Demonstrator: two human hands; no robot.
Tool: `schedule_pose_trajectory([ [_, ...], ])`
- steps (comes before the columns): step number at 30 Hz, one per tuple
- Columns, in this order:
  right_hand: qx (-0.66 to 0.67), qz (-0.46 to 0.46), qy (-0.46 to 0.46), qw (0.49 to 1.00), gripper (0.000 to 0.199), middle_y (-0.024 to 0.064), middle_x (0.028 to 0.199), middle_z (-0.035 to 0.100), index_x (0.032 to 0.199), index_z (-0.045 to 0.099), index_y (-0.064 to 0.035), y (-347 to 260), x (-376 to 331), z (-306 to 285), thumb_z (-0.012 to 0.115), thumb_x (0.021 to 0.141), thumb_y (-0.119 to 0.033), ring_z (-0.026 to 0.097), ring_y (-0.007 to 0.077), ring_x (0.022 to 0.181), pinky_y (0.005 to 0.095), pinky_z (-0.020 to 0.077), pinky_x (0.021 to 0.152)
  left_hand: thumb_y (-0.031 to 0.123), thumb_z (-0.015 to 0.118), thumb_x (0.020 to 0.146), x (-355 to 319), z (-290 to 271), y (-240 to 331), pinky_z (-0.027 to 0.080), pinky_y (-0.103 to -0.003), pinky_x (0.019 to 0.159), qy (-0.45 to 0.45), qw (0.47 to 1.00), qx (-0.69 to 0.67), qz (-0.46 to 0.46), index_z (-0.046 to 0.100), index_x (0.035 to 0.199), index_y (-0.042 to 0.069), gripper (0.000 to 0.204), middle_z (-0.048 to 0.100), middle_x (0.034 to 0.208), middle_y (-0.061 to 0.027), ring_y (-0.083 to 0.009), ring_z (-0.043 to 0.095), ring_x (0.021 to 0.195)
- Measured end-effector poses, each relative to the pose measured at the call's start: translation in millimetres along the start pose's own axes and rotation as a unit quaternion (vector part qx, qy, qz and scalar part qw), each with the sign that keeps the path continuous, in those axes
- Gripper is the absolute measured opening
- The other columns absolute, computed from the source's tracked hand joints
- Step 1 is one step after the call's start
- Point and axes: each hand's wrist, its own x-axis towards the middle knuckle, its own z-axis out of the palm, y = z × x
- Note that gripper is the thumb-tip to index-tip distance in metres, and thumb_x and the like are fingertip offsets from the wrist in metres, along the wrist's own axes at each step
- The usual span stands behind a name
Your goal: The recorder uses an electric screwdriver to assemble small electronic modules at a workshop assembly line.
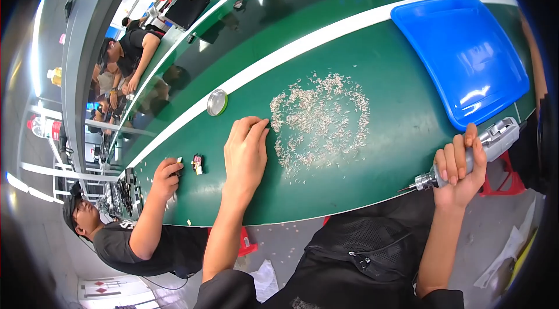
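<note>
The left hand (pixel 247 149) rests on the green table (pixel 402 117), fingertips pinched at the near edge of a scatter of small screws (pixel 320 117), apparently picking one. The right hand (pixel 460 172) is closed around an electric screwdriver (pixel 471 157) off the table's edge. Next calls for a fine pinch. A blue tray (pixel 466 53) lies beyond the right hand; co-workers sit left.

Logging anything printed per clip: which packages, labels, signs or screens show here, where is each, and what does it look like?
Bottle: far left edge, clear with a red label band.
Bottle: left edge higher up, yellowish, too blurred for detail.
Round tin lid: on the green table, silvery, no label visible.
No signs or screens can be made out.
</note>
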Motion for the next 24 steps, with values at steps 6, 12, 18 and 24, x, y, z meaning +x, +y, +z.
schedule_pose_trajectory([
  [6, 0.002, -0.009, -0.005, 1.000, 0.014, -0.0021, 0.050, 0.032, 0.089, 0.042, -0.0070, 2.0, -0.2, 2.2, 0.042, 0.096, -0.020, 0.031, 0.0082, 0.037, 0.0251, 0.0337, 0.041, 0.000, 0.065, 0.078, 8.6, 4.7, 1.7, 0.049, -0.034, 0.066, -0.013, 1.000, 0.010, -0.013, 0.067, 0.091, 0.000, 0.013, 0.061, 0.088, -0.0099, -0.0263, 0.061, 0.076],
  [12, 0.010, -0.008, -0.024, 1.000, 0.015, -0.0022, 0.050, 0.033, 0.089, 0.042, -0.0070, -0.8, -2.4, -2.5, 0.042, 0.096, -0.020, 0.031, 0.0082, 0.037, 0.0250, 0.0341, 0.041, 0.000, 0.065, 0.078, 16.5, 6.8, -2.3, 0.049, -0.034, 0.064, -0.023, 0.998, 0.032, 0.055, 0.067, 0.089, 0.001, 0.011, 0.060, 0.084, -0.0089, -0.0255, 0.061, 0.073],
  [18, 0.007, -0.004, -0.027, 1.000, 0.014, -0.0022, 0.049, 0.033, 0.090, 0.043, -0.0075, -3.3, -7.2, -2.5, 0.041, 0.096, -0.021, 0.031, 0.0086, 0.038, 0.0255, 0.0346, 0.041, -0.005, 0.059, 0.077, 17.9, 10.4, -9.6, 0.046, -0.037, 0.062, -0.009, 0.998, -0.059, -0.006, 0.052, 0.081, -0.001, 0.010, 0.054, 0.075, -0.0119, -0.0288, 0.056, 0.067],
  [24, 0.015, 0.000, -0.010, 1.000, 0.014, -0.0017, 0.050, 0.033, 0.090, 0.045, -0.0072, -6.2, -7.8, -3.8, 0.040, 0.096, -0.019, 0.031, 0.0090, 0.038, 0.0260, 0.0350, 0.042, -0.007, 0.052, 0.077, 5.8, -4.4, 27.9, 0.041, -0.033, 0.054, -0.009, 0.994, -0.106, -0.010, 0.045, 0.076, 0.000, 0.010, 0.049, 0.067, -0.0115, -0.0249, 0.051, 0.058],
])
